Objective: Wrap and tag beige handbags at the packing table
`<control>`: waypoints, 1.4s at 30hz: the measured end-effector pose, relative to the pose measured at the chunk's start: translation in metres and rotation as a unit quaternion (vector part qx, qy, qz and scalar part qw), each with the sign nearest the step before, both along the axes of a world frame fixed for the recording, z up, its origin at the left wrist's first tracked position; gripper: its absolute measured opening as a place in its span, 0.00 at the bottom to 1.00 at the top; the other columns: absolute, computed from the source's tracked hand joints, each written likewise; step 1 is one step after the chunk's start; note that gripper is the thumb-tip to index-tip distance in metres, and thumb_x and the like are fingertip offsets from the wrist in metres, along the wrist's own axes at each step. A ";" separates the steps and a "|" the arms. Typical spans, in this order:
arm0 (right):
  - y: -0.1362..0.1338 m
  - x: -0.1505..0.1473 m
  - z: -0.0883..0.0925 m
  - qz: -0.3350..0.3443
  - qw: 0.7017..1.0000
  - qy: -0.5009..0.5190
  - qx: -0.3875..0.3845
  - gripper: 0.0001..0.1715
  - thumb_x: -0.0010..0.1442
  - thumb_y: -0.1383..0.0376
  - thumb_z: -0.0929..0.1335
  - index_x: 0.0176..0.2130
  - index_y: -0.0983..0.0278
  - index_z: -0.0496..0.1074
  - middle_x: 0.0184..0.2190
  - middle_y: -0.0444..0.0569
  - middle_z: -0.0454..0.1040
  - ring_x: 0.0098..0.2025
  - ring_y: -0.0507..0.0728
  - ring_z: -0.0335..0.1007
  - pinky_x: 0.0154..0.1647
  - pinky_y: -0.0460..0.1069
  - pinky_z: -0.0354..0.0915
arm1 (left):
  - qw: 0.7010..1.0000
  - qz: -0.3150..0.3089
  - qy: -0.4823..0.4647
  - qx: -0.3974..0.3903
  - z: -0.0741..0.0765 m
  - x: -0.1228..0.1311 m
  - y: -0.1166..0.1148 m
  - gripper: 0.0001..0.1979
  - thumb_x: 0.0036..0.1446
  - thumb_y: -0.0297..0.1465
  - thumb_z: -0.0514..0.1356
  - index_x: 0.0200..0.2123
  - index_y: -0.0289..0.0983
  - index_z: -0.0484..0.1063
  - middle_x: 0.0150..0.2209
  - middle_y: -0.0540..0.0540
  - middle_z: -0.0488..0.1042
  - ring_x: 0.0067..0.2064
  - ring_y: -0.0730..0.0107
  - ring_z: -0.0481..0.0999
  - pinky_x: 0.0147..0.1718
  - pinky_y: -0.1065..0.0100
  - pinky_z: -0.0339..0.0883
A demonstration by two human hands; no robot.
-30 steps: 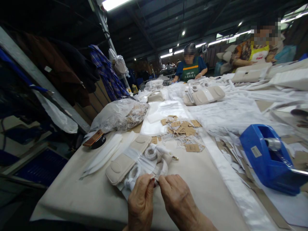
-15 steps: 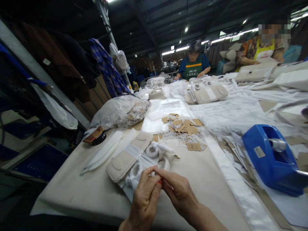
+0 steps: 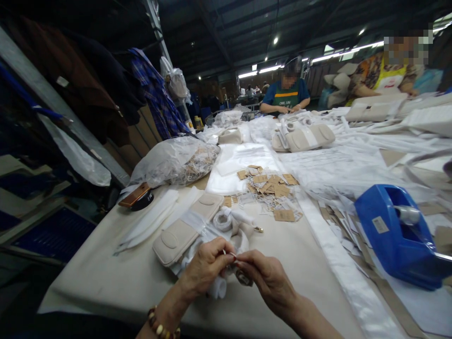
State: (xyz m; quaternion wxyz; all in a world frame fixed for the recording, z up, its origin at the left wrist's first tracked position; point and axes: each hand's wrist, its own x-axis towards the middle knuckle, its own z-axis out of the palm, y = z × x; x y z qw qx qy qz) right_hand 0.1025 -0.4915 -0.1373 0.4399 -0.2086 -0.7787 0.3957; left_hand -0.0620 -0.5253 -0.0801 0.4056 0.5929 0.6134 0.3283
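My left hand (image 3: 208, 264) is closed in a pinch, its wrist wearing a beaded bracelet (image 3: 162, 325). Fingertip to fingertip with it, my right hand (image 3: 270, 278) also pinches. A thin pale string or strip (image 3: 232, 254) shows between the two; its kind is unclear. Under the right fingers hangs a small shiny metallic piece (image 3: 244, 278). Just beyond lies a beige bag (image 3: 176, 230) banded with clear wrap, beside a white-wrapped rolled strap (image 3: 223, 219) and a gold clasp (image 3: 259, 230). A white wrapped roll (image 3: 219, 287) sticks out below the left hand.
Brown cardboard tags (image 3: 271, 186) lie heaped ahead, near a plastic bag (image 3: 169, 162) of more tags. A blue tape dispenser (image 3: 395, 235) stands right. White sleeves (image 3: 151, 221) and a brown-and-black object (image 3: 139, 197) are left. Two co-workers stand across the table.
My hands have turned and spread slightly, the left wrist swinging left and showing its bracelet. The string and metallic piece have come into sight. A co-worker's hands have come together.
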 end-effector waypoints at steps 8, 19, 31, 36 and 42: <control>0.002 0.000 -0.004 -0.063 0.983 -0.014 0.170 0.11 0.65 0.68 0.58 0.34 0.64 0.67 0.23 0.45 0.72 0.24 0.50 0.66 0.26 0.43 0.62 | 0.992 0.120 0.030 0.021 -0.009 0.011 0.000 0.10 0.49 0.38 0.51 0.24 0.37 0.64 0.15 0.53 0.63 0.19 0.72 0.64 0.21 0.71 0.58; 0.015 0.000 0.015 -0.024 0.978 -0.060 0.199 0.14 0.65 0.69 0.57 0.32 0.63 0.67 0.27 0.47 0.68 0.28 0.52 0.64 0.28 0.45 0.62 | 0.993 0.010 0.085 0.081 -0.017 0.018 0.006 0.09 0.58 0.34 0.45 0.28 0.40 0.59 0.17 0.55 0.59 0.17 0.74 0.61 0.18 0.72 0.52; 0.007 -0.007 -0.001 -0.060 0.997 -0.014 -0.040 0.11 0.64 0.65 0.60 0.29 0.62 0.63 0.22 0.40 0.63 0.23 0.48 0.61 0.23 0.41 0.59 | 0.993 0.063 -0.010 0.100 -0.021 0.014 -0.011 0.05 0.47 0.23 0.58 0.30 0.36 0.69 0.38 0.49 0.64 0.29 0.76 0.64 0.32 0.71 0.59; 0.002 -0.010 -0.002 -0.019 0.994 -0.010 -0.106 0.12 0.63 0.63 0.61 0.28 0.62 0.64 0.22 0.40 0.61 0.23 0.48 0.58 0.23 0.42 0.57 | 0.996 0.065 -0.045 0.047 -0.025 0.014 -0.002 0.07 0.41 0.20 0.63 0.23 0.35 0.68 0.32 0.51 0.60 0.32 0.75 0.61 0.32 0.72 0.57; 0.003 -0.005 -0.005 0.036 0.991 -0.001 -0.132 0.11 0.64 0.65 0.60 0.29 0.62 0.64 0.24 0.40 0.60 0.23 0.48 0.58 0.22 0.43 0.57 | 0.992 0.026 -0.037 0.118 -0.033 0.010 -0.004 0.08 0.46 0.22 0.61 0.21 0.36 0.64 0.32 0.51 0.60 0.34 0.73 0.64 0.32 0.72 0.60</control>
